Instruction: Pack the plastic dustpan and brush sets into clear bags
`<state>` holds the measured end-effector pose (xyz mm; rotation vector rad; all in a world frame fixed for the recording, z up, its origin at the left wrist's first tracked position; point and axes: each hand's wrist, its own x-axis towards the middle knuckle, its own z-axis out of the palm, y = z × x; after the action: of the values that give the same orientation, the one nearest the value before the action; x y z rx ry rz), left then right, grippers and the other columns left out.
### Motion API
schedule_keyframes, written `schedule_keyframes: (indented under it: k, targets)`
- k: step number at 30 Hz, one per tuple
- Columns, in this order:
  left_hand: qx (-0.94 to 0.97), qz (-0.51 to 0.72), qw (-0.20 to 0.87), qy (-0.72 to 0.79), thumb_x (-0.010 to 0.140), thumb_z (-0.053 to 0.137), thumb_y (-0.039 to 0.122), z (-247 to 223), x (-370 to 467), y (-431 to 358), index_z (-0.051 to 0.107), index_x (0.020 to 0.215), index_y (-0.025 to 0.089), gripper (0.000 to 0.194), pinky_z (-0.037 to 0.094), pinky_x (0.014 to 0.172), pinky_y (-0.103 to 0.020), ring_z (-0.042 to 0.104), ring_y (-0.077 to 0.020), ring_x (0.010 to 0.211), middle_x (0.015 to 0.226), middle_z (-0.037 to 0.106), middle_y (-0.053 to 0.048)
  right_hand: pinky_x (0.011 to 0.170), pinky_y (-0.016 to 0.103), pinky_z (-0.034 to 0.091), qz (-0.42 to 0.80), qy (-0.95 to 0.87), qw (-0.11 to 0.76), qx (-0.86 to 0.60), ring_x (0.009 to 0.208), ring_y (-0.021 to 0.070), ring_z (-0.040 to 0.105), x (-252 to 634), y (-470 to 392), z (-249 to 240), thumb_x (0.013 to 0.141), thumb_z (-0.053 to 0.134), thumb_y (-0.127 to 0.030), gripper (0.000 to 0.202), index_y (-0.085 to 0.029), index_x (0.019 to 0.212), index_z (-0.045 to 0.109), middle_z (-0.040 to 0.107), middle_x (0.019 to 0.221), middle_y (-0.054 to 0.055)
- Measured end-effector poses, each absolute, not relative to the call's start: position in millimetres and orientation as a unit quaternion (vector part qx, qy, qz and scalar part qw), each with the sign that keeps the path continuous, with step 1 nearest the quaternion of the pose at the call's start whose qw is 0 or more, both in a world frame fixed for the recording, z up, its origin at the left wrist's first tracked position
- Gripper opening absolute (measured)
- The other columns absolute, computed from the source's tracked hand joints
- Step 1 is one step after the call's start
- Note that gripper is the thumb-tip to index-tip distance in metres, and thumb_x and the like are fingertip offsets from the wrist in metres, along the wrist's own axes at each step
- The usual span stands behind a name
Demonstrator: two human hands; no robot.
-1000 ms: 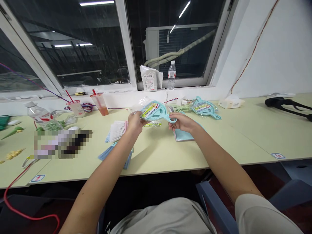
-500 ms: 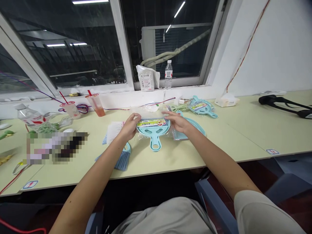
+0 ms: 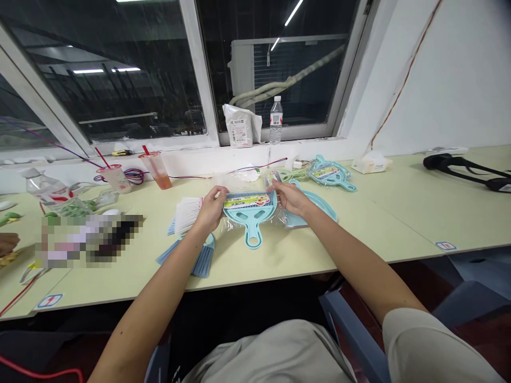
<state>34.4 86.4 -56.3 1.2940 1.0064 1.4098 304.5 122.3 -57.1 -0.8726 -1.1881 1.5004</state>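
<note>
A light-blue mini dustpan set (image 3: 252, 215) in a clear plastic bag with a printed label is held above the table, its handle toward me. My left hand (image 3: 212, 209) grips the bag's left edge between thumb and fingers. On the other side, my right hand (image 3: 292, 198) pinches the bag near its upper right corner. Loose brushes with blue bristles (image 3: 203, 260) and a brush with white bristles (image 3: 187, 214) lie left of the set. Behind my right hand rests a light-blue dustpan (image 3: 319, 207), partly covered by that hand and forearm.
Farther back on the table (image 3: 399, 223) lies another bagged dustpan set (image 3: 329, 173), left of a tissue pack (image 3: 371, 162). Drink cups (image 3: 157, 169) and a large plastic bottle (image 3: 51, 191) stand at the left. A water bottle (image 3: 275, 121) is on the windowsill. Part of another person's hand (image 3: 8, 243) shows at the left edge.
My right hand's fingers have closed onto the bag's upper right corner; before, they were stretched over it. The set has shifted slightly left. Another person's hand has appeared at the left edge.
</note>
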Motion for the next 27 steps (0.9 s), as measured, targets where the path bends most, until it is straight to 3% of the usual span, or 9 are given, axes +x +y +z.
schedule_keyframes:
  k: [6,11,17,20,23,25,27]
  targets:
    - [0.494,0.583,0.465,0.447,0.084,0.072,0.06,-55,32,83,0.059,0.086,0.022,0.04,0.039,0.042,-0.022,0.052,-0.0115,0.052,0.072,0.053,0.002,0.057,0.029,0.059,0.561,-0.546,0.498,-0.373,0.072,0.0181,0.068,302,118,-59,0.068,0.085,-0.027,0.023,-0.019,0.088,0.076,0.073,0.086,0.005]
    - [0.511,0.579,0.428,0.468,0.07,0.084,0.036,-59,33,83,0.06,0.088,0.022,0.033,0.039,0.042,-0.02,0.056,-0.0121,0.054,0.072,0.056,0.003,0.052,0.026,0.051,0.51,-0.591,0.485,-0.395,0.073,0.0168,0.064,301,121,-65,0.066,0.077,-0.024,0.024,-0.022,0.09,0.075,0.07,0.09,0.002]
    - [0.534,0.575,0.425,0.451,0.07,0.079,0.029,-60,37,79,0.063,0.098,0.022,0.033,0.04,0.043,-0.02,0.055,-0.0112,0.054,0.07,0.052,0.005,0.058,0.03,0.049,0.373,-0.684,0.464,-0.421,0.064,0.0143,0.055,302,127,-72,0.07,0.063,-0.021,0.025,-0.021,0.092,0.074,0.069,0.093,0.002]
    - [0.557,0.573,0.398,0.45,0.071,0.076,0.028,-60,39,77,0.064,0.1,0.022,0.032,0.036,0.042,-0.019,0.051,-0.0094,0.052,0.073,0.053,0.004,0.081,0.039,0.054,0.226,-0.742,0.466,-0.425,0.088,0.0219,0.063,299,120,-71,0.073,0.059,-0.015,0.025,-0.021,0.092,0.075,0.067,0.11,0.008]
    - [0.576,0.573,0.373,0.449,0.073,0.074,0.028,-61,41,76,0.067,0.099,0.02,0.028,0.033,0.042,-0.02,0.049,-0.0092,0.053,0.075,0.055,0.002,0.106,0.049,0.045,0.049,-0.788,0.465,-0.401,0.125,0.0317,0.054,289,102,-65,0.082,0.059,-0.015,0.024,-0.021,0.097,0.077,0.058,0.132,0.013]
    - [0.577,0.575,0.371,0.445,0.073,0.075,0.029,-61,43,75,0.068,0.098,0.019,0.027,0.034,0.043,-0.02,0.05,-0.0099,0.054,0.075,0.056,0.002,0.112,0.053,0.039,-0.032,-0.823,0.438,-0.36,0.133,0.034,0.047,279,89,-58,0.089,0.059,-0.017,0.024,-0.021,0.103,0.078,0.055,0.139,0.014]
    - [0.581,0.576,0.375,0.435,0.073,0.077,0.03,-62,45,74,0.068,0.098,0.02,0.028,0.035,0.044,-0.021,0.05,-0.0102,0.055,0.075,0.057,0.001,0.109,0.052,0.039,-0.065,-0.862,0.393,-0.313,0.128,0.0334,0.049,268,78,-54,0.094,0.057,-0.018,0.026,-0.022,0.109,0.078,0.059,0.135,0.014]
